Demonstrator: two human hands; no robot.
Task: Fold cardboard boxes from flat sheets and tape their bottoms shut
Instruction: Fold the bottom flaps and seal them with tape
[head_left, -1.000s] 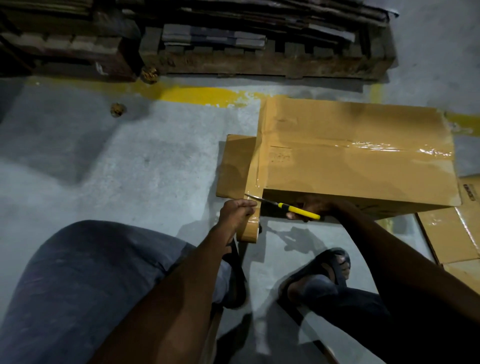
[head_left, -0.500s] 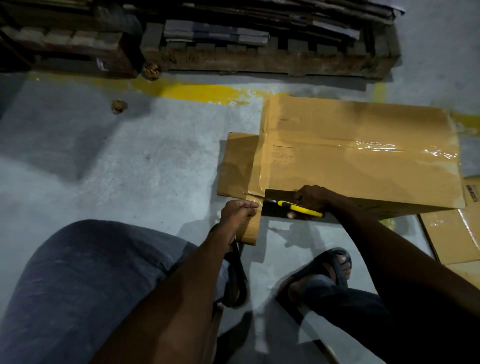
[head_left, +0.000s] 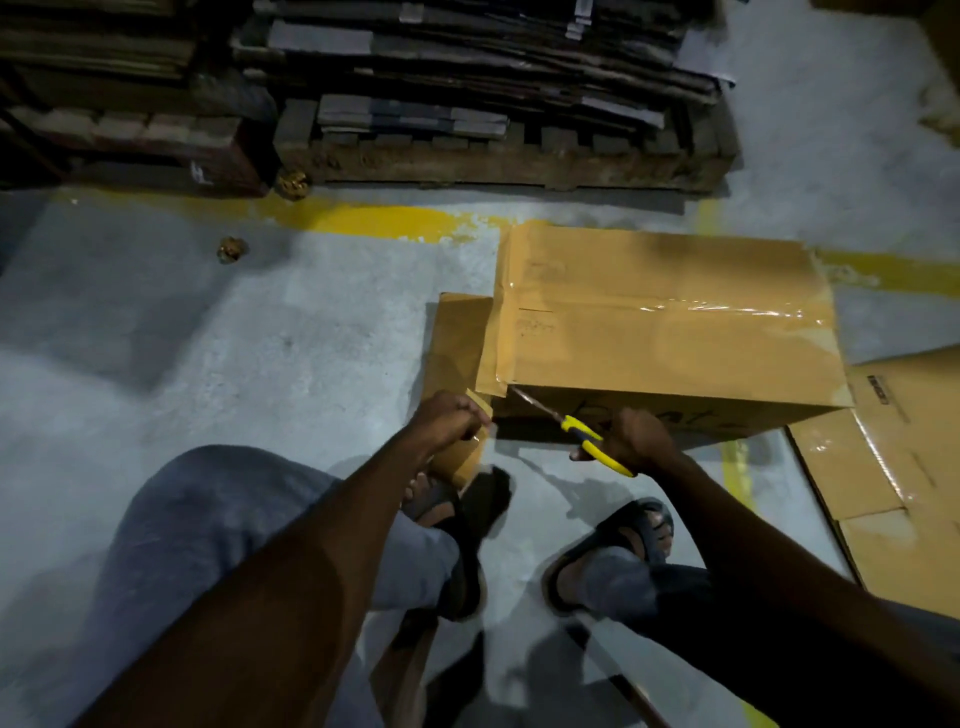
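Cutting: the knife (head_left: 584, 436) points its blade tip at the near left corner of the box (head_left: 665, 322), where the tape comes over the edge.
Right hand: the right hand (head_left: 639, 439) has its grip closed round the yellow handle; half a second ago it sat close under the box edge, and it has since drawn back toward the person.
Left hand: the left hand (head_left: 452, 421) has its grip closed on the tape roll (head_left: 465, 457), which now sits lower and further from the box corner than before.
Box: it lies on the floor (head_left: 260, 364) just short of the yellow line (head_left: 374, 221), bottom flaps up, with a glossy tape strip (head_left: 727, 312) along the seam.
Change: blade and roll have pulled apart; whether the tape is fully severed I cannot tell.
Meaning: this bottom looks sealed, so the loose tail likely needs pressing down next.
Nearby: a flat sheet (head_left: 893, 467) lies beside the box's right end.
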